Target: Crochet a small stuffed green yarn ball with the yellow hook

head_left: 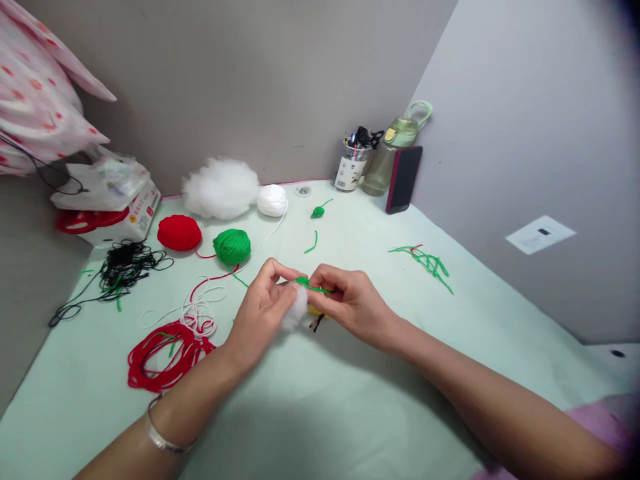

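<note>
Between my two hands is a small green yarn piece (303,282), pinched over the middle of the table. The fingers of my left hand (265,300) are closed on its left side. My right hand (350,300) is closed too, gripping the piece's right side, where a green strand runs into the fingers. White fluffy stuffing (296,312) shows just below the left fingertips. Under the right fingers, something yellow (314,311) with black strands (317,323) is partly hidden. A small green leaf-shaped yarn piece (318,212) lies farther back.
Red (179,233), green (232,247) and white (273,200) yarn balls sit back left, beside a stuffing heap (221,188). Red yarn loops (165,363) and a black tangle (125,267) lie left. Green scraps (430,261) lie right, below a phone (404,180), bottle (383,163) and pen cup (350,170).
</note>
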A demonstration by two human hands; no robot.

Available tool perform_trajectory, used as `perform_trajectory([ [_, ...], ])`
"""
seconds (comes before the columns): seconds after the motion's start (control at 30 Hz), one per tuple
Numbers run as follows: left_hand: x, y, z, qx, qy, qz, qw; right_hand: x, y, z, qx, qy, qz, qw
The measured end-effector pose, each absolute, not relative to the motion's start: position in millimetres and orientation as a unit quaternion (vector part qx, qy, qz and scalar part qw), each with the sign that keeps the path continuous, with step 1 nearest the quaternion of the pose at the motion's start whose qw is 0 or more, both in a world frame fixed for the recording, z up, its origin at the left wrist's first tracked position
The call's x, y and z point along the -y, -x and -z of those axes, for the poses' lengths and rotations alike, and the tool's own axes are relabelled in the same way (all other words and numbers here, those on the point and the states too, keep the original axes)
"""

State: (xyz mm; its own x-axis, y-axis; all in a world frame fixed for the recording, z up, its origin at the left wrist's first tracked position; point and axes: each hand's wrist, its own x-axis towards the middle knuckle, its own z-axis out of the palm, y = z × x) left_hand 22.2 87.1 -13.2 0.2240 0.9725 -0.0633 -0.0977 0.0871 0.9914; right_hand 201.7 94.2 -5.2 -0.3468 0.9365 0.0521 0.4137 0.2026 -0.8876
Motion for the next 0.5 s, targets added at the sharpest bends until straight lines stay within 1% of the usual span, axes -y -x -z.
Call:
perform_trajectory([
  [0.1,-86,-22,14,-0.408,-0.508,-0.447,0.613,-95,-202,4,0.676,0.488,-0.442,0.33],
  [0.2,-88,-23,14,-0.402,-0.522,-0.443,0.608,-95,-204,0,0.659,0.487,-0.466,0.334],
  [0.4,-95,-20,17,-0.412,-0.536,-0.418,0.606,-98,-207,-10,0.666,0.435,-0.519,0.314],
  [0.5,-96,-21,20,-0.43,-0.555,-0.419,0.575,-95,-205,-12,0.657,0.423,-0.551,0.293],
])
